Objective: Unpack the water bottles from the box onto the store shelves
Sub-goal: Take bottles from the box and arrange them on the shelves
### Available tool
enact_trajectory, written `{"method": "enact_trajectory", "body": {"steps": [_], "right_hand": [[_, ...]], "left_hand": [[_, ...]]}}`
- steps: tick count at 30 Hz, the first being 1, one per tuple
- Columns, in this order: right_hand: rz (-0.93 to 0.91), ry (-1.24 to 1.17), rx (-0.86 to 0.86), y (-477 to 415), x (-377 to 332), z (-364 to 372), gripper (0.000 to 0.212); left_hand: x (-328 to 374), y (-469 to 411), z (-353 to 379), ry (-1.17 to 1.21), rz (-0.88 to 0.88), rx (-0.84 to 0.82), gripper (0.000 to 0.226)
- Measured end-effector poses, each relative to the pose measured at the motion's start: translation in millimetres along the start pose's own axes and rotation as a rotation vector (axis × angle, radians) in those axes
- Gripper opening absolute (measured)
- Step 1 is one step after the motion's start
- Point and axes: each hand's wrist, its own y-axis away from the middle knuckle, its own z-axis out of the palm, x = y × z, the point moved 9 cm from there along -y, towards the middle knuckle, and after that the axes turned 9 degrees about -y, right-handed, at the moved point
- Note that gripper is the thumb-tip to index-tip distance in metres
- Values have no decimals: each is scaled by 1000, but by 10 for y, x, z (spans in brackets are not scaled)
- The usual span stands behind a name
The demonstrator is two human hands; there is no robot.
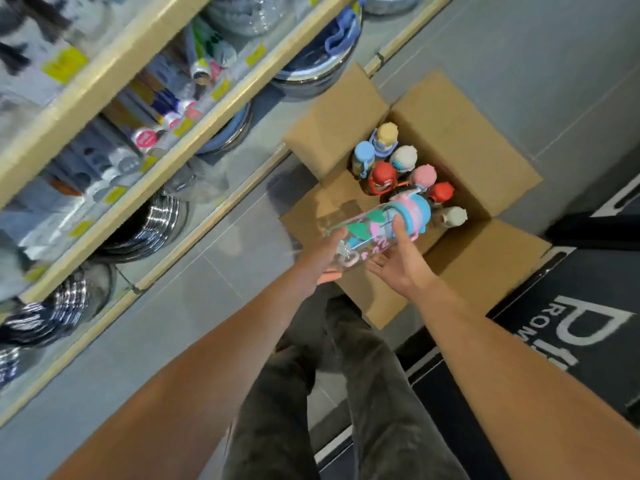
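Together, we held one clear printed water bottle [375, 233] on its side above the open cardboard box [460, 140].

Our left hand [323, 259] cupped the bottle's base end with fingers curled under it, while our right hand [398, 261] lay half open along the body, thumb up against the printed side near the cap. We judged both hands equally near, one at each side of it. Its long axis ran from the base by our left hand, up and to the right, with the blue-and-pink cap [414, 211] pointing away over the upright bottles [403, 169] left in the box. The store shelves [194, 133] lay to our left, so the coming move seemed a swing leftward.
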Motion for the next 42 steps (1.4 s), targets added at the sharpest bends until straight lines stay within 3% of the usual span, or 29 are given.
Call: {"method": "enact_trajectory", "body": {"steps": [4,8,11,14,16,18,22,26,29,33,36,40,42], "right_hand": [[29,44,-86,408,277,551,42],[33,192,-127,761,720,1049,46],[76,362,-219,1041,1225,1440,41],[67,602,-290,1402,1779,1837,34],[42,775,-338,1653,2111,2118,28],[34,988,-414,1963,2536,2422,24],[-87,1310,-605,2643,3274,3193,35],[-229,1495,-809,3439,3964,4037,79],[-277,1559,-944,3998,4428,4556,61],[-346,1624,-1116,4641,5094,5300,76],[-423,1629,-1249,5134,5630,5890,41],[-486,1614,-1357,5603,6280,6620,76],[-520,1578,-1381,5851,6562,6935,68]], "left_hand": [[-314,450,-260,159,-13,-54,35],[-705,913,-743,202,81,-96,57],[-1034,1308,-1265,131,160,53,52],[-1394,1875,-1927,140,248,266,25],[-1633,2266,-2252,201,304,300,17],[-1993,2646,-2628,260,355,348,28],[-2519,3466,-3307,294,500,413,42],[-2913,4359,-3895,430,641,475,40],[-3100,4919,-4283,512,781,463,35],[-3410,5698,-4914,571,939,563,26],[-3682,6198,-5467,573,1013,649,35],[-3973,6826,-6176,540,1108,774,28],[-4113,7143,-6513,504,1142,843,27]]}}
